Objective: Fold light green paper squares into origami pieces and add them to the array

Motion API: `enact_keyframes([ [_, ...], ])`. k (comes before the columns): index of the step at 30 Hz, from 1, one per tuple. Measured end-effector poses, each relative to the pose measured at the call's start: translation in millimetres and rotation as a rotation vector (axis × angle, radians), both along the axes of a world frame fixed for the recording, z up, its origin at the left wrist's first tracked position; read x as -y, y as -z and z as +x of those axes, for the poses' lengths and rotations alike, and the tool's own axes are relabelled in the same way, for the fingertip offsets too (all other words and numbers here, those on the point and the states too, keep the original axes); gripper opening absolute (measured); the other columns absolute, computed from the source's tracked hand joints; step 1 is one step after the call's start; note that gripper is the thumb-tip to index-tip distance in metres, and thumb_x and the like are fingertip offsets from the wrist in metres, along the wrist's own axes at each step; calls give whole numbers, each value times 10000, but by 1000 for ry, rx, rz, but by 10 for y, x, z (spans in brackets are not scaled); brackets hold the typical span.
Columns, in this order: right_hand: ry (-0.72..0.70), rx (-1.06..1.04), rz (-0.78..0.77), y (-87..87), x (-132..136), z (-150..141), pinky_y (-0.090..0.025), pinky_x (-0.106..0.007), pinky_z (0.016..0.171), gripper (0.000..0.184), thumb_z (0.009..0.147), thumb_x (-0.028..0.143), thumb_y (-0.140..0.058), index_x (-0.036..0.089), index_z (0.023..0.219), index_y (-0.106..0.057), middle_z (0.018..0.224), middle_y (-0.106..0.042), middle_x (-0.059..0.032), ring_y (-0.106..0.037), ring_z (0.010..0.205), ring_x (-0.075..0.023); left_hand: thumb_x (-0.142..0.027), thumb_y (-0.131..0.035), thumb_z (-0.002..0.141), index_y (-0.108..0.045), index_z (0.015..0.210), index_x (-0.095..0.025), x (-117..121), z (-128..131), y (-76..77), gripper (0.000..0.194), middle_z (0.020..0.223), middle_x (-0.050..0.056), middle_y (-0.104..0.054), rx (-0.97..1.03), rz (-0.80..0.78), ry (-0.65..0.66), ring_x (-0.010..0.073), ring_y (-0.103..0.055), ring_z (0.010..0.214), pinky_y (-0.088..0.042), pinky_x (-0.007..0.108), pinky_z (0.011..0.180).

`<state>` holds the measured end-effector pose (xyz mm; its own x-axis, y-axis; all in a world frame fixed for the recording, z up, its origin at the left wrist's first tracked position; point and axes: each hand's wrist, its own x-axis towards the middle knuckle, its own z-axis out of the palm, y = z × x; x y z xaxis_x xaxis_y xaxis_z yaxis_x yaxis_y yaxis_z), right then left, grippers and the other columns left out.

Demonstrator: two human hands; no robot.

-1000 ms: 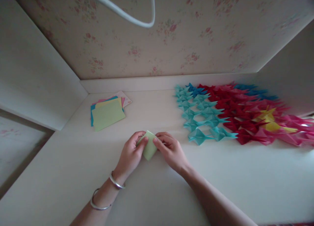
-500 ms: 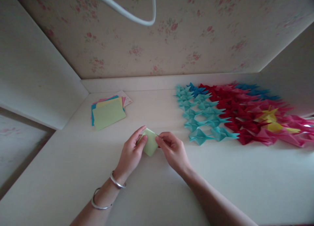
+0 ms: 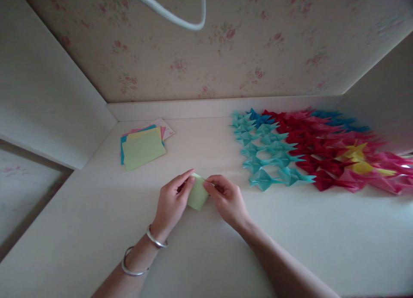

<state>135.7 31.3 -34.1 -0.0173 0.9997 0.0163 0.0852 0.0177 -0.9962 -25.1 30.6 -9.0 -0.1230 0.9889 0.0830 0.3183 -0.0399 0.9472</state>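
Observation:
A small folded piece of light green paper (image 3: pixel 198 195) is held between both hands above the white tabletop. My left hand (image 3: pixel 174 199) pinches its upper left edge, thumb on top and index finger behind. On the other side, my right hand (image 3: pixel 226 197) grips the upper right corner between thumb and fingertips. Parts of the paper's edges are hidden behind the fingers. Two silver bangles circle my left wrist and forearm.
A stack of coloured paper sheets (image 3: pixel 144 149), green on top, lies at the back left. Rows of folded paper cranes (image 3: pixel 264 179) in turquoise, red, pink, blue and yellow fill the right side. A white cable (image 3: pixel 180 23) hangs in front of the flowered wall.
My left thumb and fingers have shifted slightly up along the paper's edge. The paper has tilted a little and sits slightly lower in view; both hands still hold it.

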Motion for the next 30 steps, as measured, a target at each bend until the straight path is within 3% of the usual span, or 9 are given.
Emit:
enact_keyframes([
  [6,-1,11,5,-30,18,-2,-399,-241,531,168,855,353,-648,195,834,-699,670,-645,-1,-530,572,-138,-410,-688,857,-771,1002,-227,-1,-19,32,248,952,49,-784,-9,-17,-9,221,-712,840,-547,281,754],
  [11,5,14,-7,-48,23,-2,-396,-243,528,169,856,348,-644,195,816,-704,664,-647,-2,-529,573,-139,-423,-698,847,-729,1138,-221,-17,-39,69,355,934,41,-782,55,-80,1,213,-707,819,-543,290,755],
  [16,29,-14,-31,-26,12,2,-388,-251,534,177,836,365,-669,196,822,-720,664,-650,-4,-523,574,-143,-397,-732,819,-773,934,-218,-26,-34,79,217,930,52,-785,110,-91,0,225,-713,869,-545,306,807],
  [30,82,-229,-183,-48,-58,24,-353,-245,546,276,771,444,-729,174,825,-717,660,-604,8,-495,606,-137,-386,-772,787,-732,910,-171,-8,9,53,251,824,33,-759,326,-250,110,165,-689,768,-533,228,694],
])
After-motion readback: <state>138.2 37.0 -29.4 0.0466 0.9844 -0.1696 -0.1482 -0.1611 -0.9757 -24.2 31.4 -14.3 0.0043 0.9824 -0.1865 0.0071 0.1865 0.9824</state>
